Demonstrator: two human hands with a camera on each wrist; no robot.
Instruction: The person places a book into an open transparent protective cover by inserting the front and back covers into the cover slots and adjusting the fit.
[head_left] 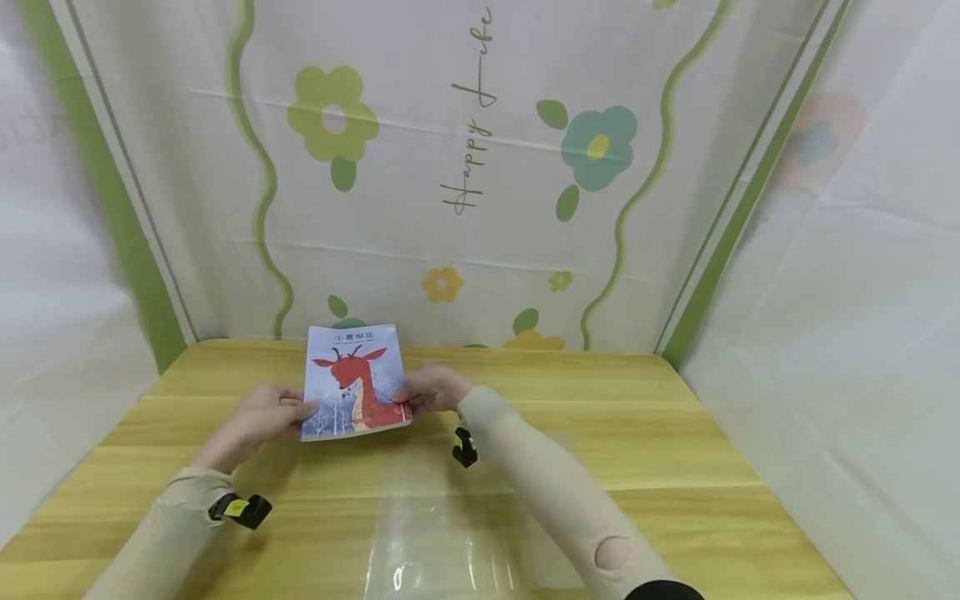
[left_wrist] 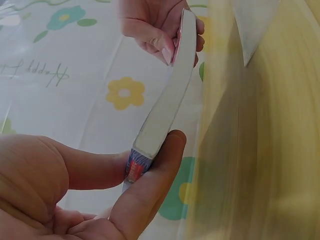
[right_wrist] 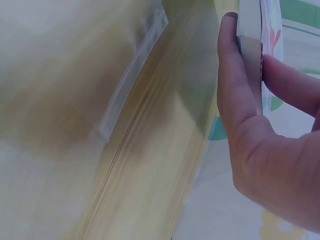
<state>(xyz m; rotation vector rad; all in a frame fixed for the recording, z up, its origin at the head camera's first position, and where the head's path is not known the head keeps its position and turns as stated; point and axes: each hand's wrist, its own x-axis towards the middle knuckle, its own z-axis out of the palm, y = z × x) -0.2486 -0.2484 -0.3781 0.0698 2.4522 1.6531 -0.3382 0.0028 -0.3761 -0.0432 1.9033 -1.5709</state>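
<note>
A picture book (head_left: 352, 375) with a red deer on a blue-violet cover is held up above the far left part of the table, its cover toward the head camera. My left hand (head_left: 268, 412) pinches its left edge, thumb in front. On the opposite edge my right hand (head_left: 433, 388) grips it the same way. In the left wrist view the book's pale page block (left_wrist: 169, 90) curves slightly between the two hands. Nearer to me, a clear plastic bag (head_left: 442, 533) lies flat on the table; its sealed edge (right_wrist: 135, 75) shows in the right wrist view.
The wooden table (head_left: 660, 433) has light grain. Behind it hangs a white curtain (head_left: 510, 233) with flowers and green lines, and white fabric walls (head_left: 862, 333) stand at both sides. Each wrist carries a small black camera mount (head_left: 247, 510).
</note>
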